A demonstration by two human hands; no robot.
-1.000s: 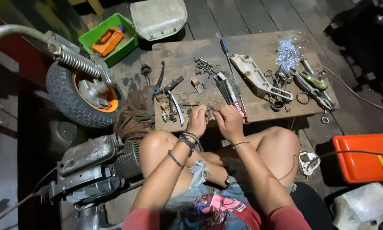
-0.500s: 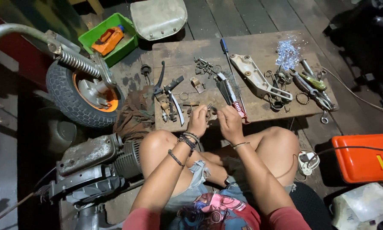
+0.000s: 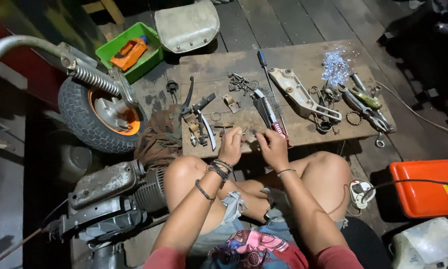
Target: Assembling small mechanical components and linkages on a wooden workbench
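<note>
Both hands, your left hand (image 3: 230,145) and right hand (image 3: 271,145), pinch a small metal part (image 3: 249,134) together at the near edge of the wooden board (image 3: 294,55), steadying it close for fine fingerwork.

Repair workshop; scooter wheel (image 3: 102,112), engine (image 3: 109,199), scattered tools (image 3: 363,102).

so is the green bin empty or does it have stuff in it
Not empty: the green bin holds an orange tool lying inside it, beside the wheel.

Small part (image 3: 250,133) between the hands — too tiny to identify
</note>
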